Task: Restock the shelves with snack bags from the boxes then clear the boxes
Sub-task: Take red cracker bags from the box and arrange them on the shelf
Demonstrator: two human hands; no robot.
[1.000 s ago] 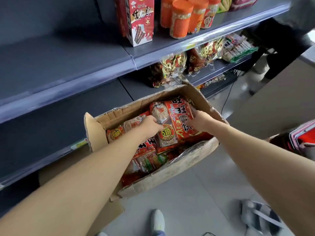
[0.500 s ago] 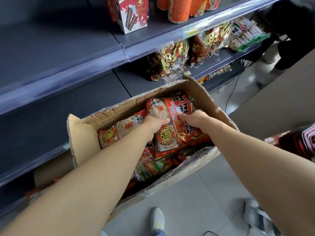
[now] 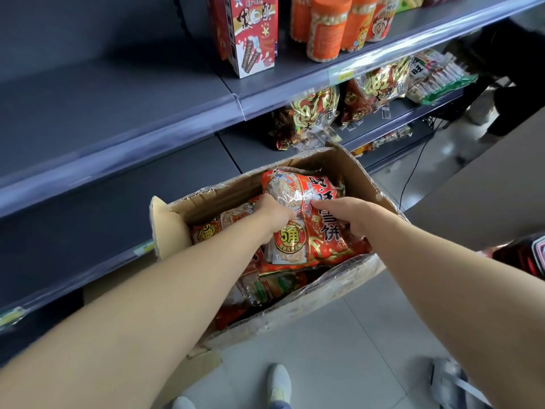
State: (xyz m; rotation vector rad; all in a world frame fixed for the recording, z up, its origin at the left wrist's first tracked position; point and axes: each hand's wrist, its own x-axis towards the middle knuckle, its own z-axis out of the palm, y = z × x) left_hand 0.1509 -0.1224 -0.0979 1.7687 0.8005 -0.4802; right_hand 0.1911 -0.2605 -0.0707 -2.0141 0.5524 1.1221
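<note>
- Atop the cardboard box, left hand and right hand both clutch one rice-cracker bag.
- Slick film could slip; crackers may crush under squeezing.

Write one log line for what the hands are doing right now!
phase: restock, pick | left hand: grips red snack bag | right hand: grips same bag | cardboard box: more bags inside
</note>
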